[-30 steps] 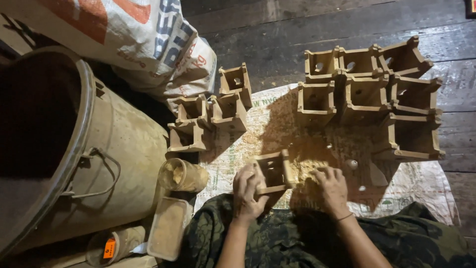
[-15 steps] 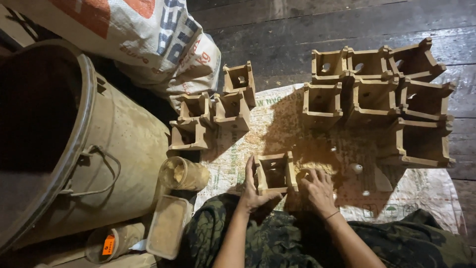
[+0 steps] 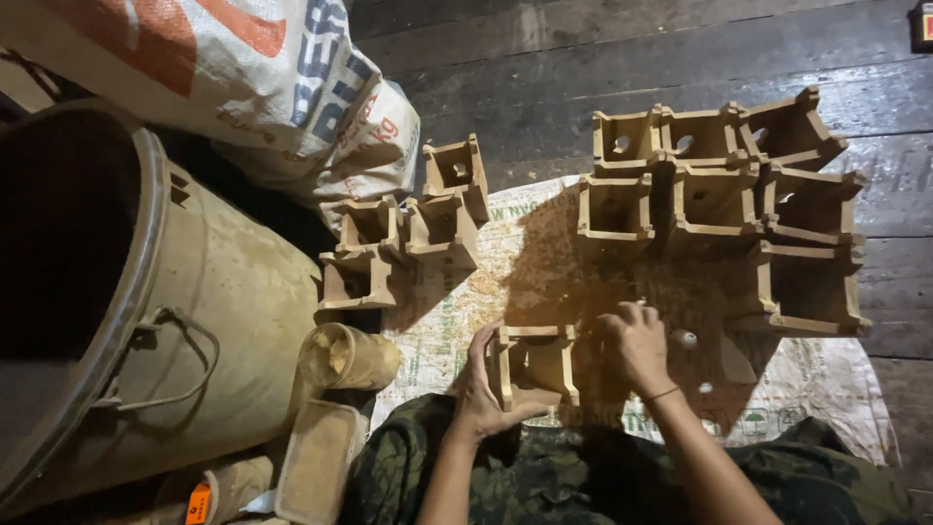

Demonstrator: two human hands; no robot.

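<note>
Seated on a dark plank floor (image 3: 544,58), a person grips a small open wooden box (image 3: 533,366) with the left hand (image 3: 483,394), fingers wrapped around its left side. The right hand (image 3: 637,340) rests just beside the box on a printed sack mat (image 3: 816,389), fingers curled loosely, holding nothing that can be made out. More boxes (image 3: 714,194) stand stacked beyond, a smaller cluster (image 3: 408,238) to the left, near a large drum (image 3: 194,321) and a filled sack (image 3: 262,87).

Box (image 3: 533,365) on mat (image 3: 826,389) between hands; drum (image 3: 146,321) left, box cluster (image 3: 719,204) behind.
</note>
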